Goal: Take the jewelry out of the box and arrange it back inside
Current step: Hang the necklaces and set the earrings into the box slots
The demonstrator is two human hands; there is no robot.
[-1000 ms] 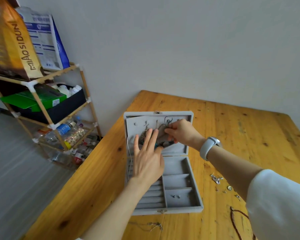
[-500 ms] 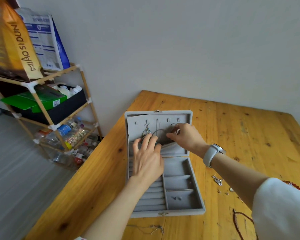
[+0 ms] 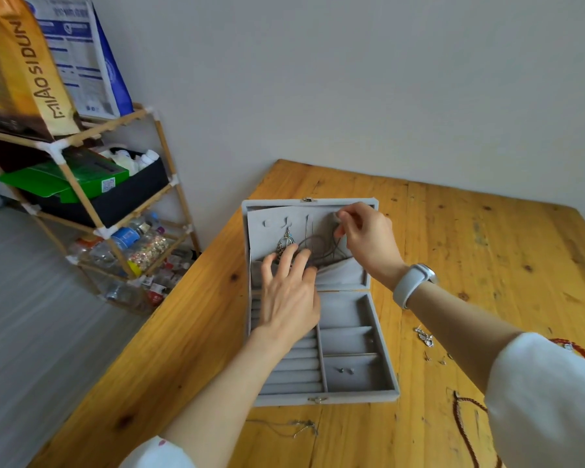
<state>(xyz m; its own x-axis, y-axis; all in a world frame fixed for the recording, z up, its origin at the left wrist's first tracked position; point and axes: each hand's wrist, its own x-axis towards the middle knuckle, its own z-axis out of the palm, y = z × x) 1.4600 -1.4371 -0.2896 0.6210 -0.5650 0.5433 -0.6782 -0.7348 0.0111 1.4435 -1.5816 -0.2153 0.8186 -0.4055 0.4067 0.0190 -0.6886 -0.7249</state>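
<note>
Grey velvet jewelry box (image 3: 382, 383) lies open on knotty pine table (image 3: 487, 265); right hand (image 3: 365, 238) pinches a brown cord necklace (image 3: 321, 251), left hand (image 3: 287, 295) presses with straight, spread fingers.

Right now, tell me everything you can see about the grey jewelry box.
The grey jewelry box lies open flat on the wooden table, velvety-looking, with metal clasps at both ends. Its lid panel holds hooks, a hanging pendant and dark cords. The base has ring rolls and compartments, one holding small studs. The left hand rests on it; the right hand pinches a cord.
</note>
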